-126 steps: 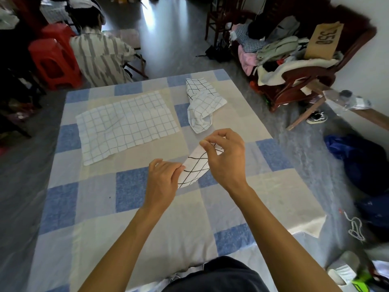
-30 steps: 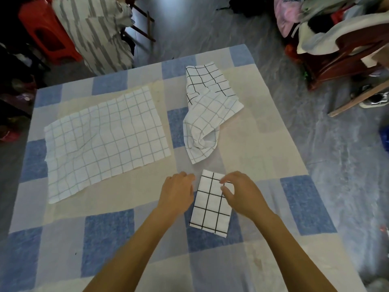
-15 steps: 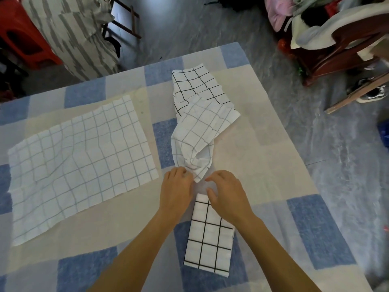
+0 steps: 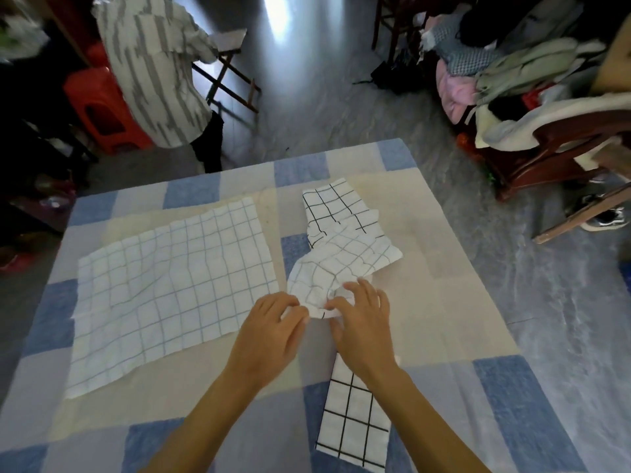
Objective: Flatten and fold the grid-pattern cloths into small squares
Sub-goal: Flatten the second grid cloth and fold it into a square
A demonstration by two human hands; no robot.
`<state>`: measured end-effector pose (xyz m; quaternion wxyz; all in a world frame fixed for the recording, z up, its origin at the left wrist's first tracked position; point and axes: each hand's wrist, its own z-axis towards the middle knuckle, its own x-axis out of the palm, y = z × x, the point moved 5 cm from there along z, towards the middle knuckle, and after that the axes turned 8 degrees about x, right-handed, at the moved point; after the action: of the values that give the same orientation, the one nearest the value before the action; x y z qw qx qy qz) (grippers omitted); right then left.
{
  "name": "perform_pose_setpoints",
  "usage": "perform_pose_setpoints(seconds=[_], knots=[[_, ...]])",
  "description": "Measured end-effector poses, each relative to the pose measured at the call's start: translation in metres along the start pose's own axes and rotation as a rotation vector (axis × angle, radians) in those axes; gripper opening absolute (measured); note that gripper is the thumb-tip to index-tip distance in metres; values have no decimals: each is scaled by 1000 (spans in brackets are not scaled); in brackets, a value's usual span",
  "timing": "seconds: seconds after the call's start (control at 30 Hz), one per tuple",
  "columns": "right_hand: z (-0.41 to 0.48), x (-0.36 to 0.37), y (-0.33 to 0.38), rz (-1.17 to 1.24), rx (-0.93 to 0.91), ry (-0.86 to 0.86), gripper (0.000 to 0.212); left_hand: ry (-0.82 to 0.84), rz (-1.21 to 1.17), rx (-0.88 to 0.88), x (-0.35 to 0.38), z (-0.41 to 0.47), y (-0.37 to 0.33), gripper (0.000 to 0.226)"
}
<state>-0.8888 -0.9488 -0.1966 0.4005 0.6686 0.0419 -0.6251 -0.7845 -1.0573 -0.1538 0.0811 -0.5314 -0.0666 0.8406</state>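
We had our left hand (image 4: 273, 327) and our right hand (image 4: 362, 322) down on the near end of the crumpled cloth (image 4: 338, 264), which lay in the middle of the table (image 4: 454, 302), bunched up and twisted. Our left fingers were curled onto its near edge, and our right fingers (image 4: 367, 293) were spread over the bump, pressing more than pinching. We could not be sure if either hand really had a pinch on it, because the cloth hid the fingertips. A folded cloth (image 4: 351, 428) with dark lines lay close to us, partly under our right arm. A big flat cloth (image 4: 170, 285) with pale lines lay to the left, a bit wavy. The crumpled cloth looked thin, soft and light, so we thought it would flop and slide easily. The best place to hold it seemed to be two corners or one edge, then pull it out flat.
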Motion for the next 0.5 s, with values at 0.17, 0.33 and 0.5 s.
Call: perform_pose_setpoints(seconds=[0.17,0.33,0.5], knots=[[-6,-35,31,-95,-4,-61,15,-145,88,-50,-64,-16,5,21],[-22,-77,62,-149,-51,-152,18,-248,146,-62,-123,-33,6,26],[-41,-110,85,-231,-14,-186,18,-334,172,-14,-171,-45,-15,24]])
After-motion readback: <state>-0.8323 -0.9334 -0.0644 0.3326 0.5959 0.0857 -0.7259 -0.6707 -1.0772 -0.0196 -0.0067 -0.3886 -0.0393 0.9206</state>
